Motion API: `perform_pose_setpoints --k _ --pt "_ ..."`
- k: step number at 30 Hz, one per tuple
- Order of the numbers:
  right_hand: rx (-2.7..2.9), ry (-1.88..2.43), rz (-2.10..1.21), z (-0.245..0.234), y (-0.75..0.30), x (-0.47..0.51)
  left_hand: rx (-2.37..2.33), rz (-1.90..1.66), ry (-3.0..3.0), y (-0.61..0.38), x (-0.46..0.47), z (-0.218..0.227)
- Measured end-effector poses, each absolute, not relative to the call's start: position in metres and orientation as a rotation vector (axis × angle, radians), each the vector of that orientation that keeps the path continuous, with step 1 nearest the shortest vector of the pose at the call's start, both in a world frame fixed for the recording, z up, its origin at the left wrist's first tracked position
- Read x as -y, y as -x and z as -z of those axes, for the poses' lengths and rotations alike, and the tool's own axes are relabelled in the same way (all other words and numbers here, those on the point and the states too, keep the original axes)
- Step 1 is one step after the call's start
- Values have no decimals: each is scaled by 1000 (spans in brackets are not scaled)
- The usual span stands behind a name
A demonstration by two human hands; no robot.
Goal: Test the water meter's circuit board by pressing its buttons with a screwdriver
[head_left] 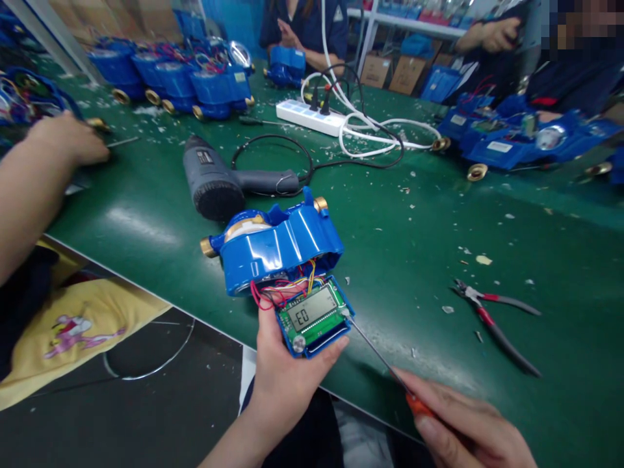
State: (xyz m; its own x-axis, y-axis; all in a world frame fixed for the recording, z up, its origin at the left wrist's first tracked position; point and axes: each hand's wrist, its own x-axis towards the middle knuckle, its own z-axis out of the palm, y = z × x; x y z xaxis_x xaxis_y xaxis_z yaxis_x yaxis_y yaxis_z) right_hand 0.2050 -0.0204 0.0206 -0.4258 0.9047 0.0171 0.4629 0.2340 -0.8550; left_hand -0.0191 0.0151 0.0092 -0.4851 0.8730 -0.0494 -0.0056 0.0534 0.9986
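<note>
1. Left hand: one, grasping a display module from below, thumb along its near edge.
2. Right hand: one, fingers closed around the handle of a screwdriver.
3. Screwdriver: orange handle, slim metal shaft; reaches from the right hand toward the left, tip at the module's right-hand edge.
4. Display module: in the left hand; green circuit board, blue frame, grey screen with characters resembling "ED".
5. Blue meter housing: on the bench, just beyond the left hand; brass ends; red, yellow and white wires between it and the module.
6. Heat gun: grey, lying beyond the left hand, behind the housing.
7. Pliers: red-and-grey handles spread, beyond the right hand.
8. Power strip: white, well beyond both hands, cables attached.
9. Co-worker's hand: far to the left of the left hand, beside a metal rod.
</note>
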Motion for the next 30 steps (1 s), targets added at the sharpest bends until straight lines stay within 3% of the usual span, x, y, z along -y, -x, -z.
perform_pose_setpoints --k 4,10,17,24,30 --pt "1949 1253 -730 -28 -201 17 -1659 -1581 -954 16 -12 -2" --pt "1332 1674 -952 -39 -196 18 -1657 -1605 -985 14 -12 -1" --pt "1990 1318 -761 -57 -171 -41 -1677 -1590 -1067 8 -17 -16" --pt "2262 981 -699 -49 -138 -67 -1743 -1598 -1209 10 -17 -13" --pt "2288 972 -649 -50 -136 -67 -1761 -1579 -1219 10 -17 -12"
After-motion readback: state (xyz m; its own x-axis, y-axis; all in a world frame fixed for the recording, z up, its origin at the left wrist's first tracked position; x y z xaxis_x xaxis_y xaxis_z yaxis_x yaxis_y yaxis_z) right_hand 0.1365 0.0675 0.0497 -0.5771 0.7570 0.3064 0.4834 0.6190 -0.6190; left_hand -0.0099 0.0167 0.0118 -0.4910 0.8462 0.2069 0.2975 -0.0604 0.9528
